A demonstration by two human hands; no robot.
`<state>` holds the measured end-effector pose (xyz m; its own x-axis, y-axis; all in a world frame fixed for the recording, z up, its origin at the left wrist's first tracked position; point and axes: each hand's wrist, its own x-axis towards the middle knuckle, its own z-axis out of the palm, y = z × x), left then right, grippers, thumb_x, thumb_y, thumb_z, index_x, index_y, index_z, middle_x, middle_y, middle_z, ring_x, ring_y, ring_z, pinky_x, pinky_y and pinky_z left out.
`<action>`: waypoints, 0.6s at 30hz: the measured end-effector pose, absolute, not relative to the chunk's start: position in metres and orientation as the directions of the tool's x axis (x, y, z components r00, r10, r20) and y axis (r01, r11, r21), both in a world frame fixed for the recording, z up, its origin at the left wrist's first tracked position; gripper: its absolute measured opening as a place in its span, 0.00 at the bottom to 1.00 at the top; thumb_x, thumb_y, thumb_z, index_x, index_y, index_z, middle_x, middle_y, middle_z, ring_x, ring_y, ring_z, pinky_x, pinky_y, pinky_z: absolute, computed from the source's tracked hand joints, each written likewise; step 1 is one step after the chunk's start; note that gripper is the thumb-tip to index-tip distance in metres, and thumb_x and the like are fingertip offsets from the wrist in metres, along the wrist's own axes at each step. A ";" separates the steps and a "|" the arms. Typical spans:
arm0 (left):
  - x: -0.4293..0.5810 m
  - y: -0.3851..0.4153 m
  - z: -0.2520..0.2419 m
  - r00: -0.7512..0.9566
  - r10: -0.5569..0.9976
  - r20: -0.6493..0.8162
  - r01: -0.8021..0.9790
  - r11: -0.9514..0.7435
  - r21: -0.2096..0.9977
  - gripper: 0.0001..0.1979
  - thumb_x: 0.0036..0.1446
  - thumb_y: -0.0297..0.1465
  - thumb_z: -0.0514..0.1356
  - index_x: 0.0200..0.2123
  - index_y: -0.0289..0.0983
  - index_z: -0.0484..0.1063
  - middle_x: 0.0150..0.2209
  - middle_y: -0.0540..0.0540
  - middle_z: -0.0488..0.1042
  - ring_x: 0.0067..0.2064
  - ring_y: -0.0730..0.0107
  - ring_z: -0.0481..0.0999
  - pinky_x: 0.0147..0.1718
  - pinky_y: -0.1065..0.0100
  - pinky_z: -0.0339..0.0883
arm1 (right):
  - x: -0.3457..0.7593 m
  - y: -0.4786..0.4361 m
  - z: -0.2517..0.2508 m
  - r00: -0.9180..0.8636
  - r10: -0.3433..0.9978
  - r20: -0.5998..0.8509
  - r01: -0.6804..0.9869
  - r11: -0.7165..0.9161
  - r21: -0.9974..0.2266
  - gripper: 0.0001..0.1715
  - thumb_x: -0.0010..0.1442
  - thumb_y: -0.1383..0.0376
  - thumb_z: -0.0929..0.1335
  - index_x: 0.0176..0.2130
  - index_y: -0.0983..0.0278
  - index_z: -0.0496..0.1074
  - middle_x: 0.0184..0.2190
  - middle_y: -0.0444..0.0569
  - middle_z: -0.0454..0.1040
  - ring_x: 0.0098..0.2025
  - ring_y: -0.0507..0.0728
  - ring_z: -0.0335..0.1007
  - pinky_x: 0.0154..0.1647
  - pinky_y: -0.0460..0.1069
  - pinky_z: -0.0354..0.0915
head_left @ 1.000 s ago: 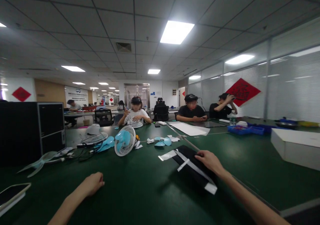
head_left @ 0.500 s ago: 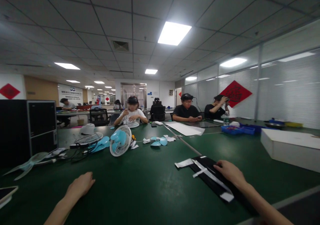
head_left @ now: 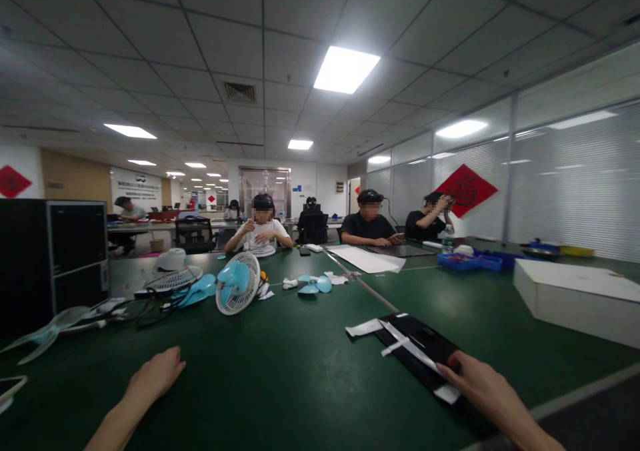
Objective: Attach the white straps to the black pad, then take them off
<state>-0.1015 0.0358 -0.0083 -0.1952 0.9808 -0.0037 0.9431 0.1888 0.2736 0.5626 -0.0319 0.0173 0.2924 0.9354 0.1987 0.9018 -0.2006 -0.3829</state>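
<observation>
My left hand (head_left: 156, 374) rests on the green table (head_left: 280, 384) at the lower left, fingers curled in and nothing visible in them. On the right lies a flat black sheet (head_left: 425, 334) or panel with white strips (head_left: 407, 342) across it, one running lengthwise and shorter ones sticking out at the sides. My right hand (head_left: 480, 381) is at the near right edge of this black sheet, thumb and forefinger drawn close together over it. The other fingers are bent under, and the hand and forearm hide part of the sheet's near end.
A blue-bladed fan (head_left: 238, 283), loose blue blades (head_left: 314, 284) and cables lie at the left, by a black computer tower (head_left: 77, 257). At the right are a white box (head_left: 575, 297) and blue trays (head_left: 470, 261). Several people sit beyond, near a white sheet (head_left: 367, 257).
My right hand has slid along the black sheet toward me, uncovering more of its far part. The left hand has hardly moved. The whole view has shifted slightly.
</observation>
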 end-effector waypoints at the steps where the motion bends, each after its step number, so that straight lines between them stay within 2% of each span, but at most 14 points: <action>1: -0.102 0.036 -0.008 -0.191 0.982 -0.009 0.943 0.186 0.275 0.11 0.60 0.34 0.49 0.36 0.37 0.69 0.41 0.40 0.76 0.40 0.60 0.77 0.35 0.64 0.67 | 0.560 -0.032 0.017 0.299 0.934 0.196 0.896 -0.204 -0.394 0.19 0.54 0.50 0.63 0.34 0.60 0.72 0.33 0.54 0.78 0.35 0.64 0.75 0.32 0.52 0.63; 8: -0.102 0.035 -0.008 -0.193 0.981 -0.020 0.934 0.190 0.304 0.12 0.59 0.35 0.47 0.35 0.38 0.68 0.40 0.41 0.76 0.39 0.61 0.76 0.35 0.65 0.67 | 0.554 -0.033 0.022 0.290 0.940 0.179 0.856 -0.171 -0.488 0.23 0.48 0.49 0.65 0.37 0.62 0.73 0.34 0.56 0.79 0.37 0.65 0.75 0.34 0.52 0.65; 14: -0.106 0.039 -0.016 -0.186 0.982 0.019 0.939 0.173 0.296 0.11 0.59 0.34 0.48 0.37 0.38 0.68 0.40 0.40 0.76 0.39 0.61 0.76 0.35 0.64 0.68 | 0.558 -0.027 0.016 0.269 0.949 0.162 0.740 -0.097 -0.666 0.25 0.41 0.54 0.66 0.37 0.66 0.74 0.34 0.57 0.79 0.36 0.64 0.75 0.35 0.51 0.67; 18: -0.108 0.041 -0.020 -0.175 0.984 0.019 0.946 0.163 0.282 0.11 0.60 0.35 0.48 0.37 0.37 0.68 0.41 0.39 0.76 0.39 0.61 0.77 0.35 0.64 0.67 | 0.548 -0.028 0.025 0.214 0.972 0.095 0.652 -0.069 -0.755 0.20 0.41 0.54 0.66 0.32 0.64 0.75 0.28 0.52 0.78 0.31 0.61 0.74 0.28 0.49 0.65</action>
